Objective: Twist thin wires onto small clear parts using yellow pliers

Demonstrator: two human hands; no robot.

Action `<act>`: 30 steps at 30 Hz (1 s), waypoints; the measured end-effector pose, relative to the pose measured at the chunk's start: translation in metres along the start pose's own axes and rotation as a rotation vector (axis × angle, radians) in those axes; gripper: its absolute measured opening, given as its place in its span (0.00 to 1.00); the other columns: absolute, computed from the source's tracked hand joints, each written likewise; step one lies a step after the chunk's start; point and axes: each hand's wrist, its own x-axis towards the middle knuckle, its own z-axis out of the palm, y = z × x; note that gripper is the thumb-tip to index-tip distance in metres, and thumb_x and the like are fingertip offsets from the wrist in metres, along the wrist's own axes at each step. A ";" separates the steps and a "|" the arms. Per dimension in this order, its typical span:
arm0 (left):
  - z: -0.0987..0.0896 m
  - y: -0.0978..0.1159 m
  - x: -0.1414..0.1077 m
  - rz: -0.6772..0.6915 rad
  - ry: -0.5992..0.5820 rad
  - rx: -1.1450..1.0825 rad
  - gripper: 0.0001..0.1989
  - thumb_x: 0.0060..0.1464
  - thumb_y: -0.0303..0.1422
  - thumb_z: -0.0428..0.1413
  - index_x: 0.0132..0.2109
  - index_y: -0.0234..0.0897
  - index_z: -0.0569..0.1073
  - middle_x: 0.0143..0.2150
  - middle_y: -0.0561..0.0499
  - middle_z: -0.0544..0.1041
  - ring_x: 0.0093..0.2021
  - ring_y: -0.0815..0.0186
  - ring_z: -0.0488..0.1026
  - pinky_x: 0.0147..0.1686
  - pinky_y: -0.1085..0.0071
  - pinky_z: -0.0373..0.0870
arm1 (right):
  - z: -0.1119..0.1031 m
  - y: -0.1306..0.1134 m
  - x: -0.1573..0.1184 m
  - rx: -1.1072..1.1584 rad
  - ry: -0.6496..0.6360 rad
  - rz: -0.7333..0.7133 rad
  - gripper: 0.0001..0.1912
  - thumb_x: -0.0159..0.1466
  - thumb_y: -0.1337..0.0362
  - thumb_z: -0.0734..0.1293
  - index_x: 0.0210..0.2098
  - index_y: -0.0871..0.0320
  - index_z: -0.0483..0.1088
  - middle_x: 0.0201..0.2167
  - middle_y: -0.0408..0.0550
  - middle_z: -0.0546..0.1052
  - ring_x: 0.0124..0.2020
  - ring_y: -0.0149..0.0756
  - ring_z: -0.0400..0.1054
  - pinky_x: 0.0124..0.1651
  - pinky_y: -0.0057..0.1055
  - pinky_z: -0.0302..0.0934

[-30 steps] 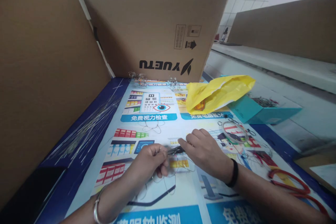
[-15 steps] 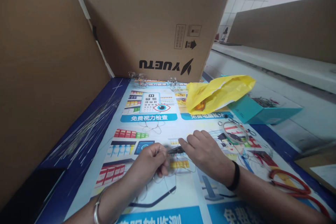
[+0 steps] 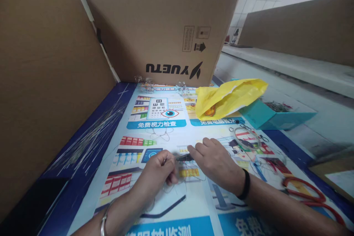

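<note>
My left hand [image 3: 163, 169] pinches thin wire, whose fine loops [image 3: 170, 188] hang below the fingers over a printed poster [image 3: 166, 138]. My right hand [image 3: 214, 160] is closed around a dark pliers-like tool [image 3: 184, 157]; its narrow tip points left and reaches my left fingertips. The tool's handles are hidden in my right palm. Just beyond my hands, a flower-shaped wire piece [image 3: 159, 134] lies flat on the poster.
Straight wires [image 3: 88, 138] lie at left, near a dark flat object [image 3: 33, 202]. Wire pieces [image 3: 145, 84] sit by the cardboard [image 3: 160, 25]. At right are a yellow bag [image 3: 232, 97], turquoise box [image 3: 279, 116], wire coil [image 3: 247, 138] and red-handled tool [image 3: 306, 191].
The view has shifted very slightly. Both hands remain in nearly the same place, with the tool's tip still at my left fingertips.
</note>
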 end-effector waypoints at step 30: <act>0.003 -0.002 0.001 0.004 0.052 -0.029 0.09 0.52 0.34 0.50 0.26 0.36 0.62 0.17 0.53 0.71 0.17 0.73 0.63 0.19 0.77 0.60 | -0.004 -0.011 0.001 0.122 -0.084 0.186 0.06 0.57 0.72 0.63 0.34 0.56 0.67 0.26 0.44 0.68 0.30 0.36 0.56 0.32 0.33 0.42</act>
